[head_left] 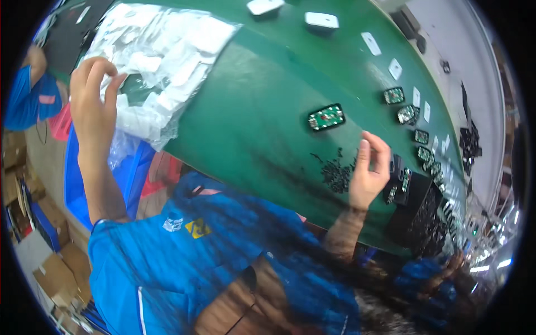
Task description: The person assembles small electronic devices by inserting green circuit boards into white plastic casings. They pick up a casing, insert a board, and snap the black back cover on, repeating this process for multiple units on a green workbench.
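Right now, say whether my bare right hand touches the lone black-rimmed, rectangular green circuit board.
Apart: the head view shows green tabletop between the right hand and the circuit board.

Whether the fingertips of the left hand (92, 95) touch the clear bag (220, 36) beneath them cannot be determined. Any small item between the thumb and forefinger of the right hand (369, 176) is too small to confirm. Blurred dark hair strands (312, 259) obscure parts of the blue shirt (195, 268) and the right forearm (344, 231). Individual pieces in the black parts pile (336, 176) are too small to identify. The left forearm (100, 187) covers part of the blue bin (75, 173). The lower-right person (427, 285) is blurred
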Available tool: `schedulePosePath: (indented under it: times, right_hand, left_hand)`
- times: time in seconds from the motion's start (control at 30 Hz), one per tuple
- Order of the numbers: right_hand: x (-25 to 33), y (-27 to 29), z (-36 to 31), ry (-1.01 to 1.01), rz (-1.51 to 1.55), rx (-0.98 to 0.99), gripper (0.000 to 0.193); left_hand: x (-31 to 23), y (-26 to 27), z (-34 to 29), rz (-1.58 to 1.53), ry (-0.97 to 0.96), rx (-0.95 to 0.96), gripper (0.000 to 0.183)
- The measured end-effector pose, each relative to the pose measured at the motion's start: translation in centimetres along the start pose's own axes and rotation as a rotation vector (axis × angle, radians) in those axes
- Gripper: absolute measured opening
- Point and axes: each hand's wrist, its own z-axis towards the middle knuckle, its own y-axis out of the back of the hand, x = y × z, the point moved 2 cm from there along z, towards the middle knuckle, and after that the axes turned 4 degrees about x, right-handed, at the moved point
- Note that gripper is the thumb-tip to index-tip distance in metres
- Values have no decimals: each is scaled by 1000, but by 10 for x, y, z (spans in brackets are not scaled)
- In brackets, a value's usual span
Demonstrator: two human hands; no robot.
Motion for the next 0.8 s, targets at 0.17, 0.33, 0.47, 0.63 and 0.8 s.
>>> schedulePosePath:
  times: [0.17, 0.33, 0.47, 0.63, 0.8]
  right_hand:
    - [40, -43, -26, -320, 1017, 608, 34]
    - [36, -37, -37, -483, 988, 576, 29]
    - [12, -27, -49, -273, 797, 338, 23]
    - [4, -14, -53, -172, 468, 345, 29]
    - [-39, 2, -31, -16, -375, 94, 22]
  left_hand:
    - [-112, -28, -11, -529, -398, 26, 16]
    - [-170, -72, -27, -772, -778, 72, 21]
    - [-182, -75, -14, -993, -411, 459, 49]
    - [-186, -98, -30, -1493, 171, 984, 33]
    - [-188, -100, -30, -1453, 192, 922, 24]
